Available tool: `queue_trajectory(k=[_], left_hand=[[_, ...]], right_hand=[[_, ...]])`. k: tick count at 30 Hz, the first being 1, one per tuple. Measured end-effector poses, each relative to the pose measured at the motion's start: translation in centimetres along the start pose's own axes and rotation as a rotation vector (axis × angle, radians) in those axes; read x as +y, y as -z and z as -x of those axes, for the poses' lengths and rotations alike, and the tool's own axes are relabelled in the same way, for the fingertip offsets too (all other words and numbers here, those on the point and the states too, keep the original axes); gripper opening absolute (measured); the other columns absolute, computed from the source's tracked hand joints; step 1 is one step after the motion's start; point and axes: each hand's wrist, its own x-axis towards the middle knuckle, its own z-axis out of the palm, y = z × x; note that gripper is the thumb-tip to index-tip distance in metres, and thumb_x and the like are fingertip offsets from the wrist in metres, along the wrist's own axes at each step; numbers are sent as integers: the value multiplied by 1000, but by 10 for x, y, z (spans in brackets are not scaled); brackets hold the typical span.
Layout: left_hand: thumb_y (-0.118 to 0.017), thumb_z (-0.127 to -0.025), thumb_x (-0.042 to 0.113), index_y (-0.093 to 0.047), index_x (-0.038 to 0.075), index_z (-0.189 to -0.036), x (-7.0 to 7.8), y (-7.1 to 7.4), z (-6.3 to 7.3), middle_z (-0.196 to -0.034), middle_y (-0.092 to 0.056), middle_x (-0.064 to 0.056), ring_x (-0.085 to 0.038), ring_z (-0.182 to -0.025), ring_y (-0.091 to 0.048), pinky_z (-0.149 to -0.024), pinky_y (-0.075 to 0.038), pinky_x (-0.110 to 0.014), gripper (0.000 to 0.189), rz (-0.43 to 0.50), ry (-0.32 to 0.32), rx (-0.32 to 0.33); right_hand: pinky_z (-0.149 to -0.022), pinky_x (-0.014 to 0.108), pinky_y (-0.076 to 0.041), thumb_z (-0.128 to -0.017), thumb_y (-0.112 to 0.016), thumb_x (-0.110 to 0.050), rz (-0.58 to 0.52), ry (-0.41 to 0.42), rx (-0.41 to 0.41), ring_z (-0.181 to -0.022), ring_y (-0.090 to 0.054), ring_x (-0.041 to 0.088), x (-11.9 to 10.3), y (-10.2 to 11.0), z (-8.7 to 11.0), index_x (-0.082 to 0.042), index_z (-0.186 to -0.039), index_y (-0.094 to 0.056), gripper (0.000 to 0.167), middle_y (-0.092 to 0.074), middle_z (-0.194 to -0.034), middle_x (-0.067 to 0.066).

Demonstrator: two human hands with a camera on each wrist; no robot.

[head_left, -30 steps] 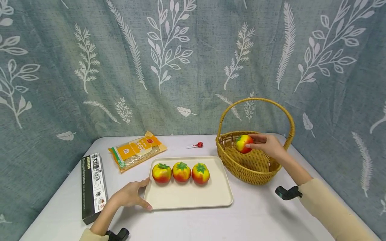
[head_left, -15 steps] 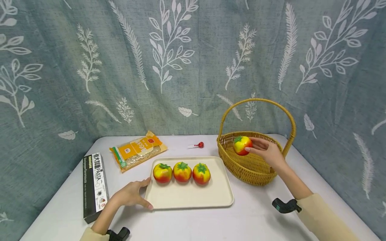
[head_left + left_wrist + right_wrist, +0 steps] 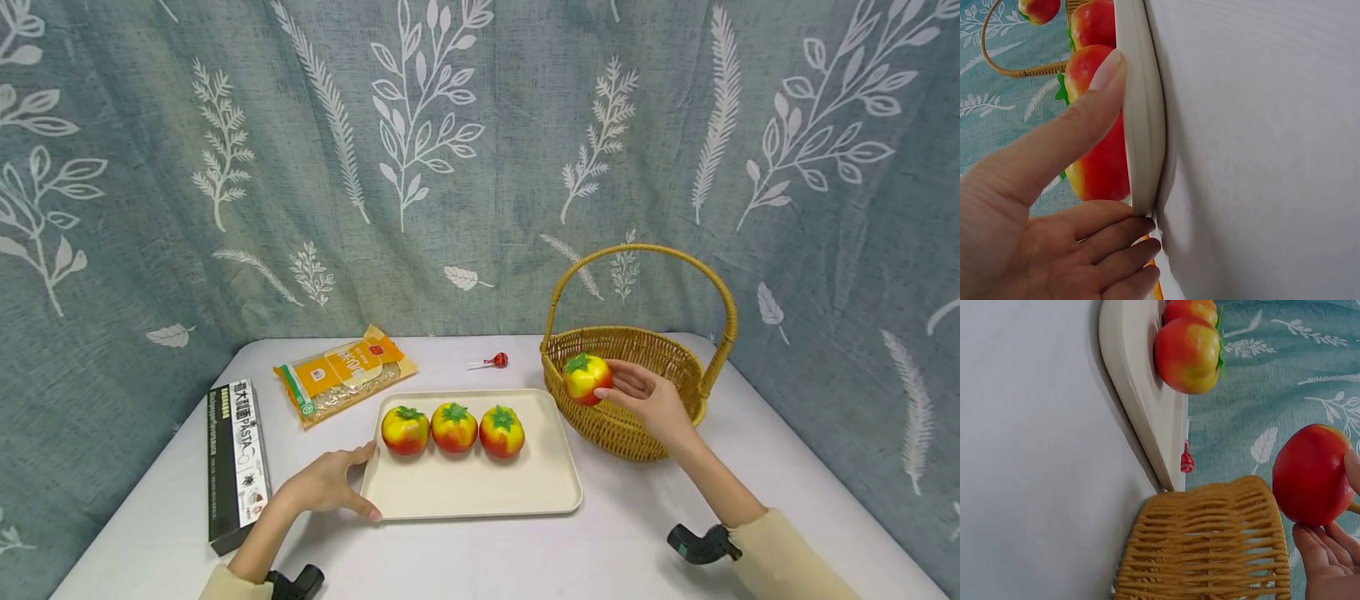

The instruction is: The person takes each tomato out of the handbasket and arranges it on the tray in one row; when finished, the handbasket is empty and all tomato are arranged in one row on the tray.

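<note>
My right hand (image 3: 648, 400) holds a yellow-and-red toy persimmon (image 3: 587, 380) with a green leafy top, thumb on one side and fingers on the other. This persimmon (image 3: 1311, 475) hangs above the near-left rim of the wicker basket (image 3: 618, 425). Three like persimmons (image 3: 453, 428) stand in a row along the back of the cream tray (image 3: 465, 496). At the tray's left end rests my left hand (image 3: 322, 483), thumb and index finger spread wide against the edge. The left wrist view shows the thumb (image 3: 1107, 75) laid along the rim, other fingers loosely extended.
A black-and-white pasta box (image 3: 238, 467) lies at the left, with an orange-and-clear food packet (image 3: 345, 375) behind it. A red lollipop (image 3: 498, 360) is at the back of the white table. The basket's tall handle (image 3: 645, 247) arches up at the right, before a patterned curtain (image 3: 480, 167).
My right hand has carried the persimmon leftward and nearer to me, from over the basket's inside to its left rim. The left hand and tray stay put.
</note>
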Motion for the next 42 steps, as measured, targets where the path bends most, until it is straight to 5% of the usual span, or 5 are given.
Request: queue_trajectory(k=[10, 17, 36, 42], left_hand=[[-93, -56, 35, -43, -6, -140, 0, 0, 0, -143, -43, -26, -45, -132, -38, -107, -31, -58, 106, 3, -12, 1], [-93, -55, 35, -43, -6, -140, 0, 1, 0, -143, -43, -25, -45, -132, -38, -107, -31, -59, 106, 0, -11, 1], [-93, -56, 34, -43, -6, -141, -1, 0, 0, -143, -43, -26, -45, -132, -37, -107, -30, -59, 106, 0, -11, 1], [-93, -56, 34, -43, -6, -140, -1, 0, 1, -143, -43, -26, -46, -132, -37, -107, -30, -59, 106, 2, -13, 0]], right_hand=[[-89, 22, -51, -84, -76, -22, -39, 67, -78, -121, -56, 24, 7, -19, 12, 0, -136, -51, 62, -52, -137, 21], [-91, 25, -51, -83, -76, -12, -73, 110, -180, -118, -57, 32, 12, -34, 21, 6, -132, -52, 58, -55, -131, 26], [-97, 34, -48, -82, -78, -21, 10, 45, -334, -122, -53, 38, 33, -51, 31, 5, -131, -53, 61, -55, -132, 24], [-97, 36, -47, -83, -77, -20, 62, 96, -343, -121, -53, 38, 33, -50, 31, 6, -130, -52, 60, -56, -130, 24]])
